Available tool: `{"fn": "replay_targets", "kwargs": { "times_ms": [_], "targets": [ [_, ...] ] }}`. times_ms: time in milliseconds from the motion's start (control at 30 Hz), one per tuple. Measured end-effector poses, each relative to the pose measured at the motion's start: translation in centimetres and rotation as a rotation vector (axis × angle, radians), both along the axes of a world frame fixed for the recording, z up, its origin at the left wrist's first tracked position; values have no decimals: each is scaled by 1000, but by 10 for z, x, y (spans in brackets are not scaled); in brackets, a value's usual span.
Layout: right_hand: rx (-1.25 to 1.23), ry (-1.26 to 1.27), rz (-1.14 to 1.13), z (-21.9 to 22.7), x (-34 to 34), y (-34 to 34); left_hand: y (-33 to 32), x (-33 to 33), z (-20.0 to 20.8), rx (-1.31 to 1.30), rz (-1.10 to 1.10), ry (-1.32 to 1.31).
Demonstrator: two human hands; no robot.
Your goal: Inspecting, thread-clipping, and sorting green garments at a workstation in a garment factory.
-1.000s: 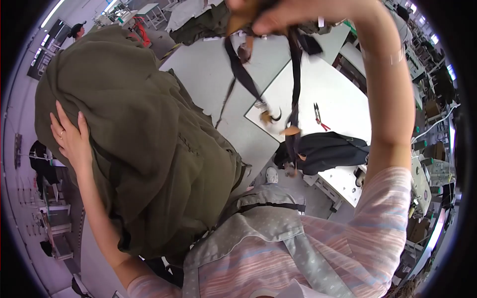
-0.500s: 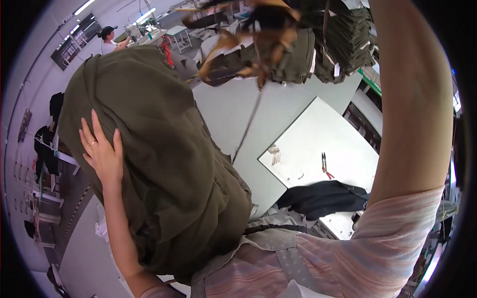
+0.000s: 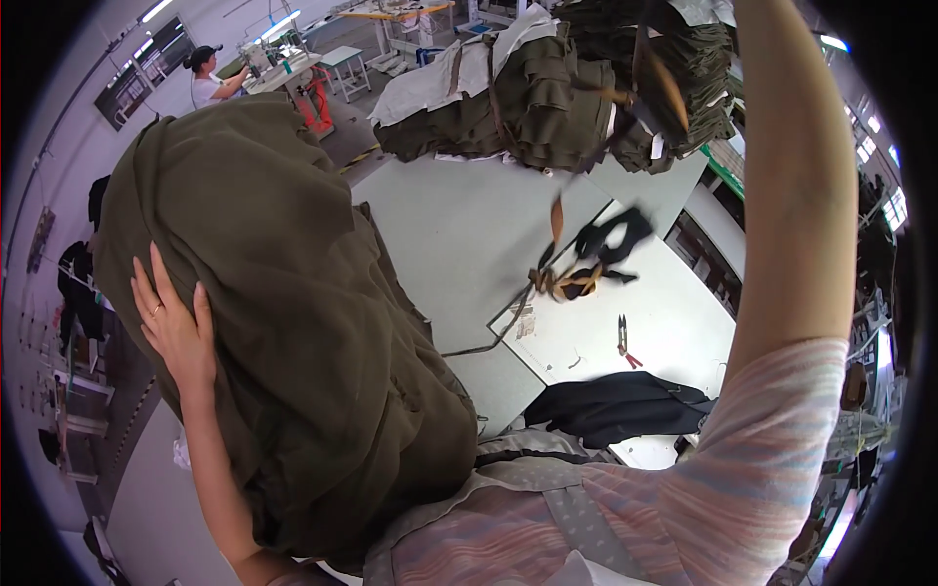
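Note:
A big bundle of olive-green cloth (image 3: 283, 273) rises in front of me on the left. My left hand (image 3: 178, 327) lies flat against its left side, fingers stretched out, a ring on one of them. My right arm reaches up past the top edge of the view, so the hand itself is out of sight. A loose tangle of black and tan fabric strips (image 3: 576, 278) hangs above the white board, partly blurred by motion. From it a thin dark strip (image 3: 493, 342) runs to the bundle's right edge. Another blurred strip (image 3: 642, 68) stretches toward the top.
Stacks of folded olive cloth (image 3: 552, 98) tied with strips stand on the far table. Red-handled thread snips (image 3: 625, 342) rest on the white board (image 3: 674, 313), near a black garment (image 3: 616, 405). A co-worker (image 3: 207, 78) sits at a machine at the back left.
The tangle of strips has dropped from the top of the view to above the white board. My left hand stays flat on the bundle; both appear slightly farther left.

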State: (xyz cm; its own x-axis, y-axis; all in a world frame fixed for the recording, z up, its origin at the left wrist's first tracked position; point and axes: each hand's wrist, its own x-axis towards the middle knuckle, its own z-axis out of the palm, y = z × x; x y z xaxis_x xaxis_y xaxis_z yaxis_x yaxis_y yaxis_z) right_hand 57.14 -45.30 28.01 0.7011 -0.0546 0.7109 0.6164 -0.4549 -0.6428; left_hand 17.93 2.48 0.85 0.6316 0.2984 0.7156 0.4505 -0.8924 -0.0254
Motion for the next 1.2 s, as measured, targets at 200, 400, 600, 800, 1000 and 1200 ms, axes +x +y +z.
{"fn": "replay_targets", "kwargs": {
  "times_ms": [200,400,600,800,1000,1200],
  "targets": [
    [-347,257,-456,-75,71,-29,3,0,4,43,-54,-5],
    [-201,392,46,-88,74,-57,7,7,2,82,-125,-12],
    [-707,-20,159,-144,62,-47,8,6,2,77,-115,-2],
    [-1363,180,-117,-533,-116,27,12,6,-1,79,-134,-3],
    [-991,640,-83,-619,-196,52,20,2,0,126,-152,13],
    [-694,973,-342,-657,-141,63,18,4,1,145,-160,18]
  ]
}}
